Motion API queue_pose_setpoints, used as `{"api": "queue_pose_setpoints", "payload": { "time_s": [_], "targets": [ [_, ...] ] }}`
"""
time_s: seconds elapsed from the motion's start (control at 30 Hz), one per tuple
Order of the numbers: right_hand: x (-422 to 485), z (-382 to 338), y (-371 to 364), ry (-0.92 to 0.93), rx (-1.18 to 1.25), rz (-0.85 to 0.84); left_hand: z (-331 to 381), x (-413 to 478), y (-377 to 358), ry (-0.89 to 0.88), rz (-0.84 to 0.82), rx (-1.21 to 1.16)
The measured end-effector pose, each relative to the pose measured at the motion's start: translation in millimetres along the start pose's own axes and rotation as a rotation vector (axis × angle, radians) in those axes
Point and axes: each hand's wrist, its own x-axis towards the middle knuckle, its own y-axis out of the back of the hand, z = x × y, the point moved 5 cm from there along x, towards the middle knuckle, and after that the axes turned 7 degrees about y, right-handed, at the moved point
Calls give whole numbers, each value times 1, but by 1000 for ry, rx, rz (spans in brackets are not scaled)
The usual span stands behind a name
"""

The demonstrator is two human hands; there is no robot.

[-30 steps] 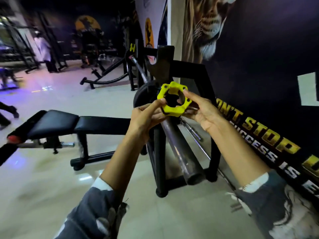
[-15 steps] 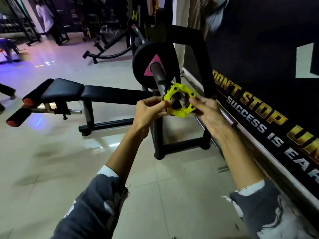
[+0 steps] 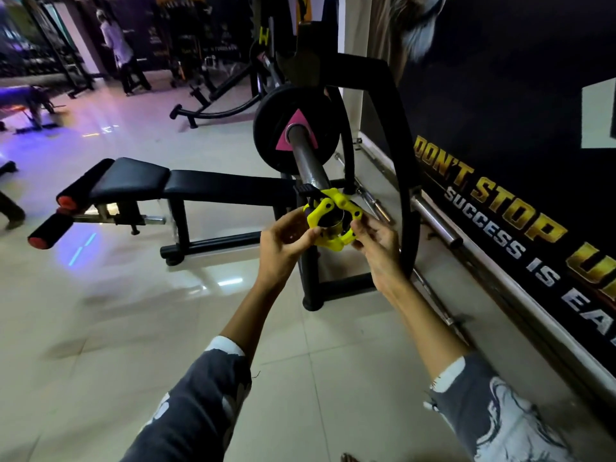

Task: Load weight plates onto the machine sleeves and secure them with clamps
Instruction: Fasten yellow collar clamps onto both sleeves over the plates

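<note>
A yellow ring clamp (image 3: 334, 219) with a black lever sits around the near end of the grey steel sleeve (image 3: 306, 160). My left hand (image 3: 283, 240) pinches its left side and my right hand (image 3: 378, 243) pinches its right side. Farther up the sleeve a black weight plate (image 3: 270, 135) with a pink triangle mark rests against the machine's black frame (image 3: 396, 128). A stretch of bare sleeve lies between the clamp and the plate.
A black padded bench (image 3: 186, 185) with red-tipped rollers stands to the left. Loose steel bars (image 3: 436, 221) lie along the base of the lettered wall on the right. Another person (image 3: 118, 48) stands far back left among other machines. Pale tiled floor lies below.
The clamp, held in front of the sleeve a second ago, has come down to the sleeve's near end and now rings it. The view has shifted, so the weight plate shows.
</note>
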Motion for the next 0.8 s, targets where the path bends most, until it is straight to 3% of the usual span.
{"api": "queue_pose_setpoints", "payload": {
  "time_s": [0.27, 0.33, 0.47, 0.53, 0.63, 0.8],
  "targets": [
    [1, 21, -5, -20, 38, 68, -12, 1, 3, 7, 23, 27],
    [8, 23, -6, -47, 65, 60, -9, 5, 6, 8, -16, 3],
    [35, 21, -5, -121, 82, 50, -20, 30, 18, 136, 124, -66],
    [51, 18, -8, -137, 53, 34, -23, 48, 23, 175, 111, -65],
    [69, 20, -15, -141, 51, 15, -28, 67, 29, 183, 63, -32],
    [108, 34, -32, -115, 157, -27, -37, 106, 32, 158, 122, -39]
  ]
}}
